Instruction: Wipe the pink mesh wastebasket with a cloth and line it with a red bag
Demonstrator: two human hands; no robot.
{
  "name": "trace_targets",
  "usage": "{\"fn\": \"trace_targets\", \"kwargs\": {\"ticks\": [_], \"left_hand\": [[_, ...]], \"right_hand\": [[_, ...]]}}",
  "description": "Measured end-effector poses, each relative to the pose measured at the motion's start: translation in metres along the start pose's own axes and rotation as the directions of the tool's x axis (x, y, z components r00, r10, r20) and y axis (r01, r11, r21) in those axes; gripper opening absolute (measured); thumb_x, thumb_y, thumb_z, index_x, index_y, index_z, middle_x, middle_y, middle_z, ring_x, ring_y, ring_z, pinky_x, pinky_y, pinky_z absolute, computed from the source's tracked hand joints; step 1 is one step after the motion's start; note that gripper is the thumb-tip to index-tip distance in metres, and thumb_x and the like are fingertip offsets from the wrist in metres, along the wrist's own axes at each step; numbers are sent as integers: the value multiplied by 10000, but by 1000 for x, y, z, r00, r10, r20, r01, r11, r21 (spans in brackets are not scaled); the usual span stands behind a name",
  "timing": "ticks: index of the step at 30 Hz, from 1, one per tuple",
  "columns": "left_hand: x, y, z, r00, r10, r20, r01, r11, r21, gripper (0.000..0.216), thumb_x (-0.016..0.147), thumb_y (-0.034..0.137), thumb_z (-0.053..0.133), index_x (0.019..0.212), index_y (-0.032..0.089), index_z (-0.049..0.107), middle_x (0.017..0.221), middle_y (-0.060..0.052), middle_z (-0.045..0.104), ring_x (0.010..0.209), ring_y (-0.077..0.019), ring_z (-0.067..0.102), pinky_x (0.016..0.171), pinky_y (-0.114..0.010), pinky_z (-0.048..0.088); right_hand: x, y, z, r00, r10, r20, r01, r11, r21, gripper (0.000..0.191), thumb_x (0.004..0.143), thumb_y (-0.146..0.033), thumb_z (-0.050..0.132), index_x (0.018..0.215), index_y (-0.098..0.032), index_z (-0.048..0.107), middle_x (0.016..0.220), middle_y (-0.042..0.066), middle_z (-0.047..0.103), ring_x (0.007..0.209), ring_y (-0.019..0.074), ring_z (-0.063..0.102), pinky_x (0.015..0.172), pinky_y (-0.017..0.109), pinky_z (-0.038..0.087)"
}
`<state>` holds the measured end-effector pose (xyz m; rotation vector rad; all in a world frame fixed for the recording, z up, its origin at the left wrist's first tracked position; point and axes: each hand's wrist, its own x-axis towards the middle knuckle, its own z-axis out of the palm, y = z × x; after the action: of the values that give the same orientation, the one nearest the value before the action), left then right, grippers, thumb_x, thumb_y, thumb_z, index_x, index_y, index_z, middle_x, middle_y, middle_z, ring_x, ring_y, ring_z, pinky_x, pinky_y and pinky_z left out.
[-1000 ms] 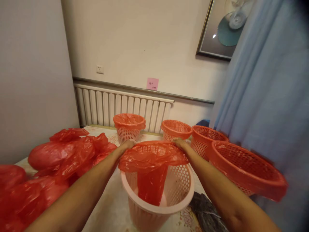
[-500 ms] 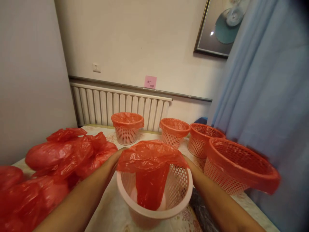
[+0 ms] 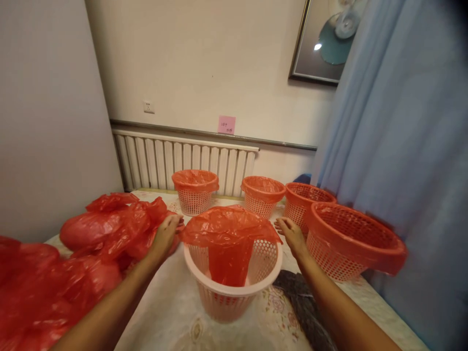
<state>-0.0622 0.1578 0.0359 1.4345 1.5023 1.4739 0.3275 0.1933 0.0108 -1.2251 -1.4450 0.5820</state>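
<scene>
In front of me a pale pink perforated plastic basket (image 3: 234, 291) stands upright on the table. A red plastic bag (image 3: 230, 229) is draped over its far rim, with a strip hanging down inside; the near rim is bare. My left hand (image 3: 169, 233) is beside the bag's left edge, fingers loosely bent and stretched forward, with nothing visible in them. On the other side, my right hand (image 3: 291, 233) is held just off the bag's right edge, its fingers partly spread and slightly curled.
Red-lined baskets stand behind: one at back left (image 3: 195, 200), one at back centre (image 3: 262, 202), two to the right (image 3: 336, 253). A heap of red plastic bags (image 3: 106, 234) fills the left side. Dark plastic (image 3: 307, 302) lies right. A blue curtain (image 3: 395, 146) hangs alongside.
Both hands have come away from the sides of the bag-draped basket, outward and into view. The bag still lies over the far rim. The view has shifted slightly.
</scene>
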Motion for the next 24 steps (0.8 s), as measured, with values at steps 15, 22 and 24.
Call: {"fn": "trace_targets", "kwargs": {"ticks": [15,22,24], "left_hand": [[-51,10,6,734,665,135,-571,497,653,133,819,135,497,928,186,553,852,-69,636,822,-243,621,737,-366,508],[-67,9,5,639,755,146,-636,412,653,195,834,88,433,973,158,551,876,-92,631,841,-239,601,775,-362,498],[-76,8,3,616,778,126,-639,400,657,201,858,95,416,1011,139,538,890,-106,622,854,-246,593,787,-378,495]], "right_hand": [[-57,-77,15,747,-600,285,641,536,-550,62,890,-175,556,891,-195,615,838,63,608,806,218,529,721,331,406],[-79,-65,5,769,-591,245,630,633,-450,146,891,-103,486,906,-190,602,831,46,591,813,197,522,727,308,388],[-92,-60,3,769,-602,215,629,655,-419,145,902,-116,479,933,-194,597,833,44,593,817,196,522,733,311,389]]}}
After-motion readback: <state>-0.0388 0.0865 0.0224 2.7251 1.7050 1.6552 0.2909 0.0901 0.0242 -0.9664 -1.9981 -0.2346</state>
